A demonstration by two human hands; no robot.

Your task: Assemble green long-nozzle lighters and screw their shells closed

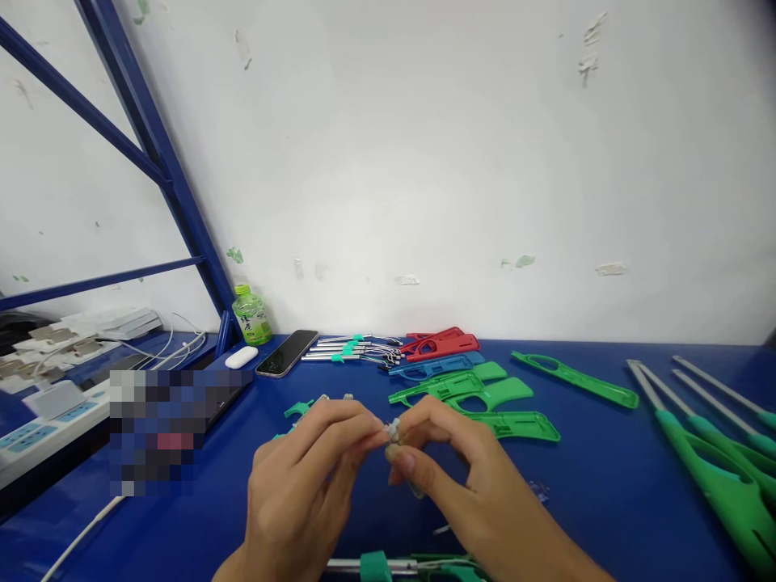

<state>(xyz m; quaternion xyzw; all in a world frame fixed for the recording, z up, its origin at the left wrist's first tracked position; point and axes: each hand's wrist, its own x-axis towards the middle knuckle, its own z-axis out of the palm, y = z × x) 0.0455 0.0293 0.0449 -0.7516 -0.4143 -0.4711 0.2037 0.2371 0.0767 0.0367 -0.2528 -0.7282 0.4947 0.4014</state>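
Observation:
In front of me, both hands meet at the fingertips over the blue table. Between them is a small pale part, mostly covered by the fingers, so its kind does not show. My left hand is closed, pinching its left side. The thumb and forefinger of my right hand close on it from the right. Below the hands lies a metal tube with a teal-green piece around it. Just beyond are green plastic housing halves, shaped like long-nosed lighter shells. Small green parts show behind my left hand.
Red and blue housings lie near the wall, beside several metal tubes with wires. Green-handled lighters with metal tubes lie right. On the left are a phone, white case, bottle and power strip.

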